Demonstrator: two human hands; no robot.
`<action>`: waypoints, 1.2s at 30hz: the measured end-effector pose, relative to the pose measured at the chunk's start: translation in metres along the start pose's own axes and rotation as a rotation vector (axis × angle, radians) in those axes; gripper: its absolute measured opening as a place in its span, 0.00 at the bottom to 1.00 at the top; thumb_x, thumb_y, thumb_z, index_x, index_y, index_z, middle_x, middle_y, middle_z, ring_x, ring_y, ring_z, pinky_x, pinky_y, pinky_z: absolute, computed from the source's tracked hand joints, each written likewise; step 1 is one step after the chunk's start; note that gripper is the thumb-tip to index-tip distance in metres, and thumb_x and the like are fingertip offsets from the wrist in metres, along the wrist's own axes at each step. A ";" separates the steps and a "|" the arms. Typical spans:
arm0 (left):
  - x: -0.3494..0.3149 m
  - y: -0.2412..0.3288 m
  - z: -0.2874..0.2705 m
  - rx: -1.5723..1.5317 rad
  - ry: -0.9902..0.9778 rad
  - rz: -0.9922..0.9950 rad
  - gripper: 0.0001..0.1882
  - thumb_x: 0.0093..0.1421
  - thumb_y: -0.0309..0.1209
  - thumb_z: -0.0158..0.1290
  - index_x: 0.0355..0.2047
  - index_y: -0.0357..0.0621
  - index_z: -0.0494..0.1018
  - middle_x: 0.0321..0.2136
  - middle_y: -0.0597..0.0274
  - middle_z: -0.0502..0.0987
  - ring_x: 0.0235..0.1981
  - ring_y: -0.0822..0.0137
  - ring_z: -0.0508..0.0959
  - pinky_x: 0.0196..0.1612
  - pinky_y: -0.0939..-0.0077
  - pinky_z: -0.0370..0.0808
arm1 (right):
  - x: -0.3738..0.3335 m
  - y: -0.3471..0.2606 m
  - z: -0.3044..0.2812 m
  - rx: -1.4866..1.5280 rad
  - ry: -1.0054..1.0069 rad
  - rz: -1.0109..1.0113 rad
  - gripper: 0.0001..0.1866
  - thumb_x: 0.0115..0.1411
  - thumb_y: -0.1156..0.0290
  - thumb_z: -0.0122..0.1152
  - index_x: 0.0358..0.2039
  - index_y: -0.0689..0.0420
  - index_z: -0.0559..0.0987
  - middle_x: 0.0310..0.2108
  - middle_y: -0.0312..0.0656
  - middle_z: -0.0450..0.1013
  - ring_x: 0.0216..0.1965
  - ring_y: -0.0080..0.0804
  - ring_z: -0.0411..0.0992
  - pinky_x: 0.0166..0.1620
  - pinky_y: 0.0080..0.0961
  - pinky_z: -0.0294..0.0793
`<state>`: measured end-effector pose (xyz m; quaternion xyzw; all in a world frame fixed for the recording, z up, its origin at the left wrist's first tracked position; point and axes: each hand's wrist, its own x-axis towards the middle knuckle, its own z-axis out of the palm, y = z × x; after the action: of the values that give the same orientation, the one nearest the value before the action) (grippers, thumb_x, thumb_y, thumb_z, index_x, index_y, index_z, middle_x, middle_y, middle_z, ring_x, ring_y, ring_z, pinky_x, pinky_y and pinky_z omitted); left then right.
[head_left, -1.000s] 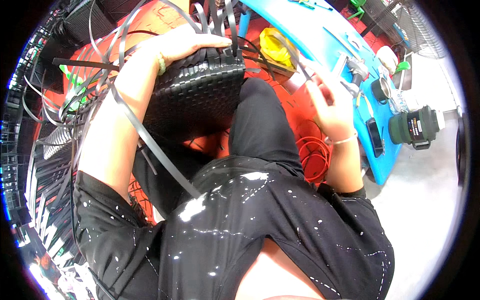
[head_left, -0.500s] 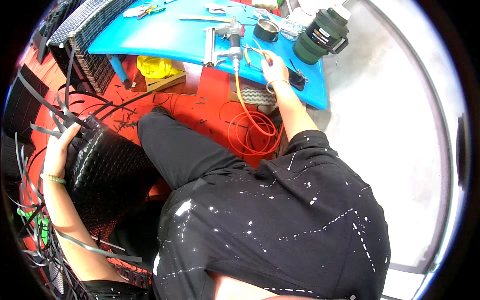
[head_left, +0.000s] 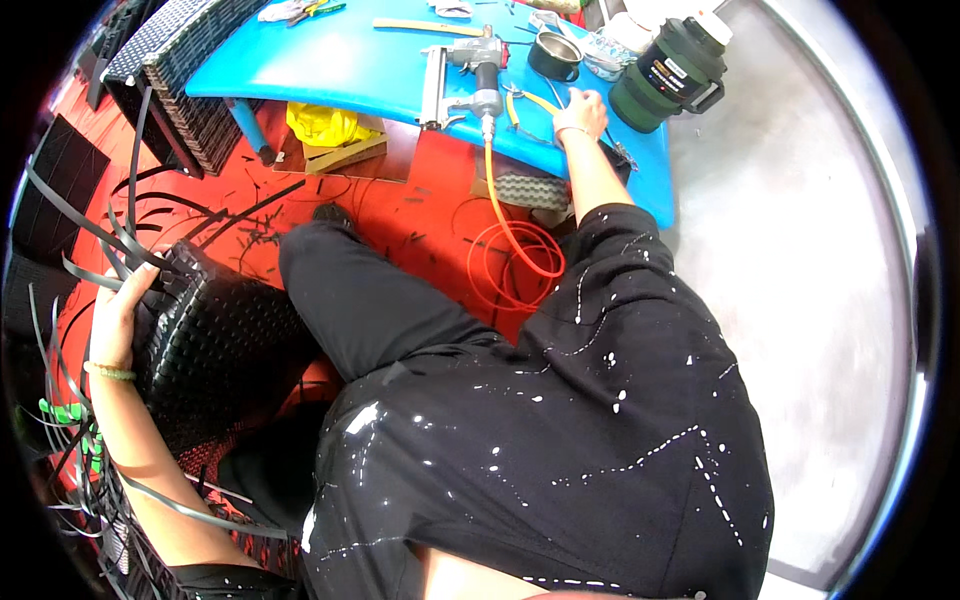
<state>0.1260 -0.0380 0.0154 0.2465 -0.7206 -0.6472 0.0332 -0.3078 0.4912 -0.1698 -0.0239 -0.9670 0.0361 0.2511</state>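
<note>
My left hand (head_left: 118,315) grips the upper edge of a black woven wicker piece (head_left: 215,325), with loose flat black strips (head_left: 75,210) sticking out around the fingers. My right arm reaches to the blue table (head_left: 300,60). There my right hand (head_left: 582,115) is closed, its fingers curled down near a thin dark rod; whatever it holds is hidden. Orange-handled pliers (head_left: 542,101) lie on the table just left of it. Farther left rests a grey air stapler (head_left: 485,85) with an orange hose (head_left: 500,195). Behind the hand stands a dark metal cup (head_left: 555,57).
A large green jug (head_left: 655,85) stands at the table's right end. A hammer with a wooden handle (head_left: 425,27) and more pliers (head_left: 318,12) lie farther back. Beneath the table is a yellow bag (head_left: 325,125). Strip scraps litter the red floor (head_left: 400,210).
My right hand has let go of the orange-handled pliers and moved right, its fingers curling down. My left hand stays on the wicker piece. The whole view has shifted slightly.
</note>
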 end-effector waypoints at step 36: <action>-0.016 -0.003 0.001 0.174 -0.016 0.174 0.15 0.58 0.39 0.59 0.41 0.43 0.78 0.35 0.68 0.79 0.36 0.76 0.76 0.43 0.79 0.72 | 0.003 -0.021 -0.028 1.654 -0.416 0.722 0.39 0.51 0.43 0.70 0.53 0.58 0.71 0.41 0.43 0.74 0.43 0.39 0.76 0.44 0.38 0.77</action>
<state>0.1407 -0.0311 0.0166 0.1797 -0.7928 -0.5791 0.0618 -0.2975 0.4721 -0.1424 -0.1300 -0.5931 0.7944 -0.0170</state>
